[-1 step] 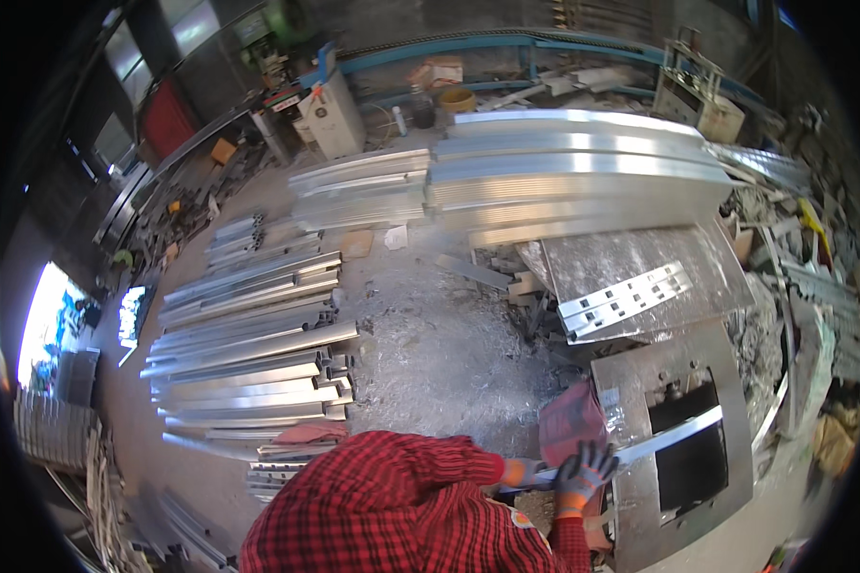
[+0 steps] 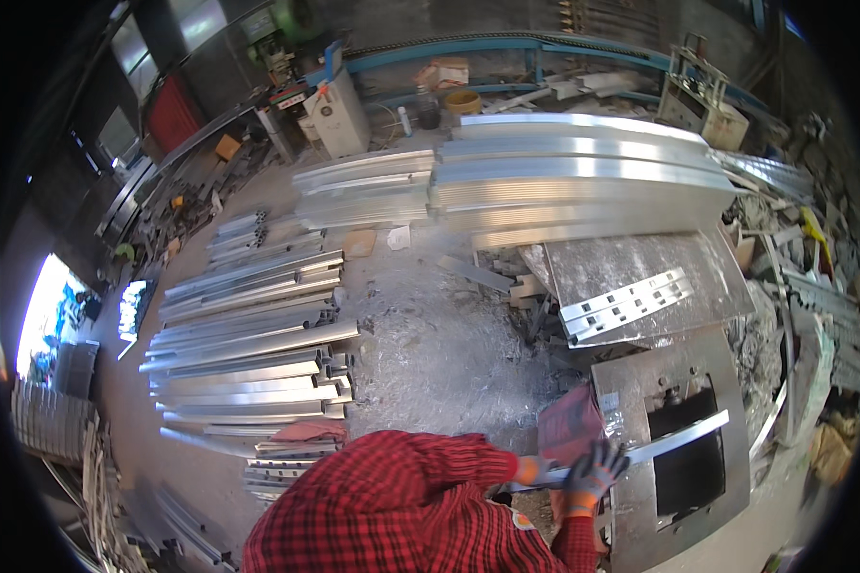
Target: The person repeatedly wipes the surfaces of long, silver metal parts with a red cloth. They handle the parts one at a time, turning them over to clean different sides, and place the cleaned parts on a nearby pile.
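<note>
A long, narrow metal strip lies across the dark rectangular opening of a thick steel plate, its far end over the plate's right side. My right hand, in a grey glove with an orange cuff, is closed around the strip by the plate's left edge. Just to its left, my left hand, gloved alike, holds the strip's near end; its fingers are partly hidden. A reddish cloth-like piece hangs at the plate's left edge, behind my hands.
Behind the plate, a punched metal profile rests on a steel sheet. Stacks of shiny profiles cover the floor at left, with long panels farther back. Scrap is heaped at right. A pale machine cabinet stands at the back.
The strip has shifted slightly right over the opening, and both my hands have moved a little to the right with it.
</note>
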The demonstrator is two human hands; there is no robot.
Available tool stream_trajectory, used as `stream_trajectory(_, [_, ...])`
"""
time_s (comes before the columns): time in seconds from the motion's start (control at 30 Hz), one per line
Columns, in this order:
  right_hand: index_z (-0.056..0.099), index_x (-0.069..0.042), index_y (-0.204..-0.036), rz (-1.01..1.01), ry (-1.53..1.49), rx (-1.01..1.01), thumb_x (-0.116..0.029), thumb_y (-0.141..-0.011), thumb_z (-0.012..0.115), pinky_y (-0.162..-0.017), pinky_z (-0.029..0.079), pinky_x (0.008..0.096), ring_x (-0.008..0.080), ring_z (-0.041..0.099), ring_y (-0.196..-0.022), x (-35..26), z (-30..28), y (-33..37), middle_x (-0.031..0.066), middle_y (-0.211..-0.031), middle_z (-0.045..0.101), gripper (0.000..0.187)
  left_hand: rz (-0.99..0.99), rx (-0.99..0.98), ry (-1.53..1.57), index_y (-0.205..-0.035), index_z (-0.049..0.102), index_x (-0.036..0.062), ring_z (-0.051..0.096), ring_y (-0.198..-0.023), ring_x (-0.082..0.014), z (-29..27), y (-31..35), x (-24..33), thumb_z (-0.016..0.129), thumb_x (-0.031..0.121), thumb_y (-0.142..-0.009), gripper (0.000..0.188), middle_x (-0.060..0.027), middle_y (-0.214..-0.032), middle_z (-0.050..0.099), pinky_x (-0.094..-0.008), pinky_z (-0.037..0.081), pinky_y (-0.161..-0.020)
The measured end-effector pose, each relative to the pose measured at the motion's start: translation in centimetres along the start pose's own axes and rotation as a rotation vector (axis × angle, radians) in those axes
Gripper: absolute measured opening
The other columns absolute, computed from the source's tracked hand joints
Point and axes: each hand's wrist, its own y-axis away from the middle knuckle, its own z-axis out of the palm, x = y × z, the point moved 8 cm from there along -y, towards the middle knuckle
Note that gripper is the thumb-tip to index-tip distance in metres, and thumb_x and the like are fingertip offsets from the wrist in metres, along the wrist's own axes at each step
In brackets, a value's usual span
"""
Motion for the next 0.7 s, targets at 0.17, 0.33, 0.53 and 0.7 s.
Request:
stream_trajectory(0.17, [0.067, -0.015, -0.115, 0.006, 0.040, 0.153, -0.019, -0.087, 0.055, -0.116, 0.024, 0.0517, 0.0357, 0.040, -0.135, 11.2, -3.8, -8.4, 0.0092, -0.130, 0.058, 0.030, 0.151, -0.009, -0.136, -0.127, 0.061, 0.0059, 0.064, -0.109, -0.0395, -3.6, -8.3, 14.1, 0.054, 0.058, -0.088, 0.065, -0.0281, -0.118, 0.064, -0.0469, 0.050, -0.090])
stream_trajectory(0.33, [0.067, -0.015, -0.112, 0.009, 0.044, 0.157, -0.019, -0.087, 0.060, -0.114, 0.028, 0.0500, 0.0340, 0.042, -0.133, 19.8, -3.8, -11.6, 0.0072, -0.127, 0.060, 0.026, 0.117, 0.051, -0.180, -0.124, 0.063, 0.0045, 0.064, -0.108, -0.0386, -3.9, -11.7, 18.0, 0.056, 0.062, -0.087, 0.069, -0.0272, -0.118, 0.065, -0.0464, 0.051, -0.090])
stream_trajectory(0.53, [0.065, -0.017, -0.105, 0.028, 0.117, 0.115, -0.023, -0.084, 0.060, -0.115, 0.024, 0.0543, 0.0331, 0.041, -0.135, 13.1, -1.7, -6.4, 0.0068, -0.125, 0.059, 0.022, 0.038, 0.158, -0.089, -0.123, 0.063, -0.0002, 0.065, -0.107, -0.0366, -0.3, -9.7, 9.9, 0.061, 0.062, -0.085, 0.073, -0.0261, -0.118, 0.066, -0.0444, 0.052, -0.090])
stream_trajectory(0.7, [0.066, -0.017, -0.106, 0.057, 0.200, -0.105, -0.035, -0.082, 0.061, -0.119, 0.010, 0.0602, 0.0375, 0.030, -0.142, 2.8, 3.8, 2.4, 0.0089, -0.131, 0.054, 0.031, -0.098, 0.130, 0.040, -0.123, 0.062, -0.0012, 0.065, -0.105, -0.0375, 2.5, 0.0, -1.7, 0.064, 0.055, -0.084, 0.069, -0.0270, -0.116, 0.066, -0.0440, 0.052, -0.089])
